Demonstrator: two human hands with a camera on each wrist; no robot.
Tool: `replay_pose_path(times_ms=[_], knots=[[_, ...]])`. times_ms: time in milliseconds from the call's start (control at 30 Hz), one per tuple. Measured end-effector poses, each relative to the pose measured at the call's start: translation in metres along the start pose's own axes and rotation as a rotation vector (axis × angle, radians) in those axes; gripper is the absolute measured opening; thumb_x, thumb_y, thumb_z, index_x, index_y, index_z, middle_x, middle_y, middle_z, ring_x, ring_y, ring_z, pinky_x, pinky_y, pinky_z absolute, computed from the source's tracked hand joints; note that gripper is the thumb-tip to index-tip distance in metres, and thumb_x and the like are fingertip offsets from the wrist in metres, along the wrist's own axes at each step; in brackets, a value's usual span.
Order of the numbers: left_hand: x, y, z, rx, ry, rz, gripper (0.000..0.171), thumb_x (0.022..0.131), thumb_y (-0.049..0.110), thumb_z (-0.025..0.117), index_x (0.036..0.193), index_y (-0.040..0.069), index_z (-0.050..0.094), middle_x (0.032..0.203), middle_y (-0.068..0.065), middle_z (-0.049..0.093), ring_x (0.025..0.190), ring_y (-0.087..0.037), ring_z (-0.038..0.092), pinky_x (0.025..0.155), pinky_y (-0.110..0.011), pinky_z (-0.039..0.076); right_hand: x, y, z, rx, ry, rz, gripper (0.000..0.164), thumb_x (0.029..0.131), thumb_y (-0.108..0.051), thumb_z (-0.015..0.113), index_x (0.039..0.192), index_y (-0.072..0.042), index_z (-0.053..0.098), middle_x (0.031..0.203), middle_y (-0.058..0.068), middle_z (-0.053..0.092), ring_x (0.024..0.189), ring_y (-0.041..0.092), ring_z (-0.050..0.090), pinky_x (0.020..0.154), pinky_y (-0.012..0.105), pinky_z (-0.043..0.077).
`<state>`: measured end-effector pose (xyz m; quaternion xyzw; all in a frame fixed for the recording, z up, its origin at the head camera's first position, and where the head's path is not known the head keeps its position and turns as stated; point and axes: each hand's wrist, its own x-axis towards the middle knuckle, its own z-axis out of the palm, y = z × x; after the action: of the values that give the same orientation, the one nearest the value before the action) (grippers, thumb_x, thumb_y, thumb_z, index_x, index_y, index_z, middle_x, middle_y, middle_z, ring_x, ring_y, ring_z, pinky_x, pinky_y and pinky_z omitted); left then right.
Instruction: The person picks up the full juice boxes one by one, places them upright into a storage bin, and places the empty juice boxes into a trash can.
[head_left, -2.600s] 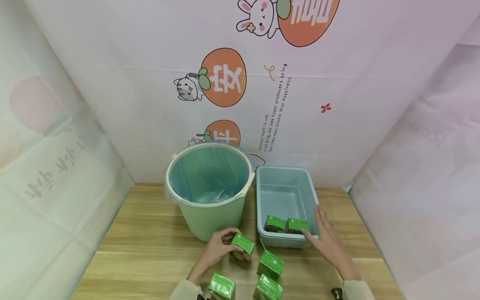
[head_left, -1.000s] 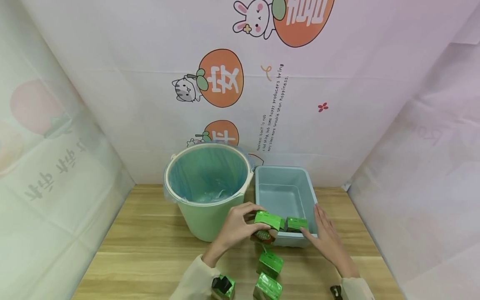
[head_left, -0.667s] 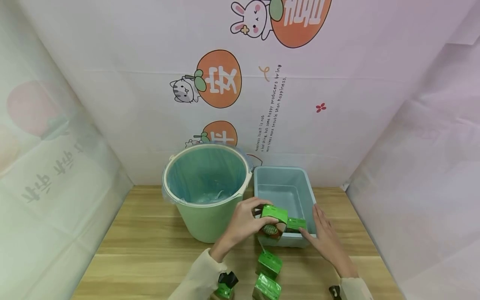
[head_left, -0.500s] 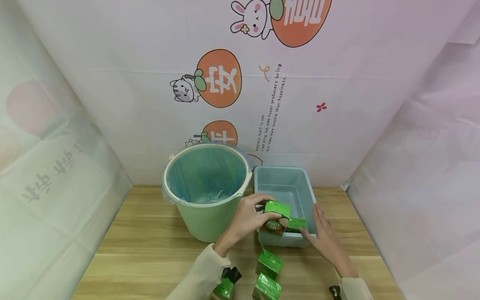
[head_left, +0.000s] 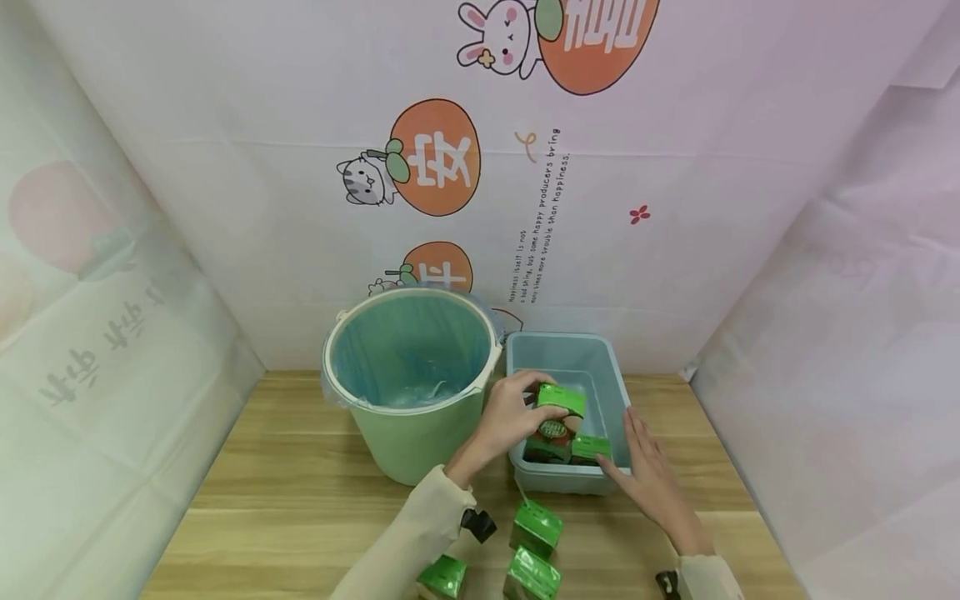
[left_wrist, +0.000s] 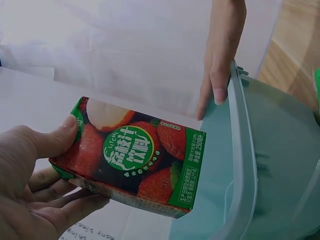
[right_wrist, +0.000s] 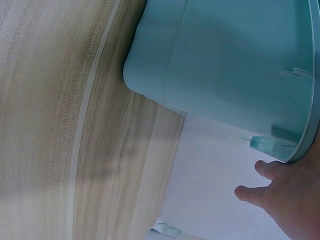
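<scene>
1. Inside the light blue bin (head_left: 572, 480): two green-topped drink cartons at its near end, the left-hand carton (head_left: 546, 454) partly hidden, the right-hand carton (head_left: 591, 448) beside it.
2. In progress: the left hand (head_left: 510, 417) pinches a litchi drink carton (head_left: 562, 410), thumb opposite fingers, held above the left-hand carton within the bin's outline and not yet released.
3. The right hand (head_left: 654, 477) lies along the bin's right rim, fingers straight, grasping no carton.
4. Outside: three cartons on the wooden surface (head_left: 277, 492), the upper one (head_left: 537, 528), the lower one (head_left: 532, 573) and one (head_left: 443, 575) to their left.
5. By that count, the work seems roughly midway.
6. A lined green bucket (head_left: 429, 443) stands left of the bin.
</scene>
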<state>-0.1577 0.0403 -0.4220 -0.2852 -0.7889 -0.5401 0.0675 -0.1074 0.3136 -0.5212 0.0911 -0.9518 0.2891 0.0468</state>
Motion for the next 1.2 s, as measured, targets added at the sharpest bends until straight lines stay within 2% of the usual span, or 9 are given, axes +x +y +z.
replay_pose_path(times_ms=[367,667,900,967,1100,1200], knots=[[0.017,-0.011,0.009,0.006,0.005,-0.024,0.032,0.092,0.014,0.086,0.119,0.003,0.074,0.116,-0.011,0.071,0.096,-0.015,0.068,0.083,-0.034,0.061,-0.001,-0.001,0.000,0.014,0.010,-0.003,0.099,0.104,-0.046,0.064,0.165,0.009,0.009,0.173,0.030,0.006,0.156,0.055,0.009,0.122,0.073,0.010],[0.026,-0.025,0.016,0.012,0.025,-0.054,0.031,0.091,0.011,0.086,0.117,0.001,0.073,0.111,-0.013,0.070,0.095,-0.021,0.067,0.082,-0.030,0.058,0.000,0.001,0.002,0.030,0.018,-0.016,0.099,0.104,-0.044,0.065,0.166,0.008,0.009,0.173,0.029,0.007,0.156,0.055,0.008,0.123,0.071,0.008],[0.031,-0.037,0.021,0.012,0.004,-0.096,0.030,0.093,0.010,0.084,0.119,0.001,0.072,0.114,-0.013,0.069,0.089,-0.018,0.063,0.076,-0.027,0.054,0.000,0.001,0.001,0.022,0.031,-0.029,0.098,0.104,-0.044,0.066,0.165,0.009,0.011,0.172,0.031,0.009,0.155,0.056,0.011,0.123,0.071,0.009],[0.032,-0.040,0.023,0.029,-0.007,-0.111,0.031,0.093,0.011,0.083,0.120,0.001,0.072,0.117,-0.014,0.069,0.092,-0.021,0.064,0.078,-0.030,0.055,0.000,0.000,0.001,0.021,0.032,-0.028,0.098,0.104,-0.044,0.066,0.165,0.009,0.012,0.172,0.031,0.009,0.155,0.057,0.011,0.122,0.072,0.009],[0.035,-0.047,0.027,0.078,-0.042,-0.157,0.033,0.095,0.015,0.082,0.123,0.001,0.071,0.126,-0.014,0.069,0.110,-0.027,0.067,0.091,-0.035,0.058,-0.001,0.000,0.001,0.021,0.022,-0.019,0.098,0.104,-0.044,0.066,0.165,0.009,0.011,0.172,0.031,0.008,0.155,0.056,0.010,0.122,0.073,0.008],[0.037,-0.052,0.030,0.107,-0.080,-0.177,0.034,0.096,0.015,0.082,0.124,0.000,0.070,0.127,-0.015,0.069,0.119,-0.030,0.065,0.098,-0.039,0.057,0.000,0.000,0.001,0.018,0.014,-0.013,0.099,0.104,-0.045,0.065,0.166,0.008,0.009,0.172,0.030,0.007,0.155,0.056,0.009,0.122,0.073,0.009]])
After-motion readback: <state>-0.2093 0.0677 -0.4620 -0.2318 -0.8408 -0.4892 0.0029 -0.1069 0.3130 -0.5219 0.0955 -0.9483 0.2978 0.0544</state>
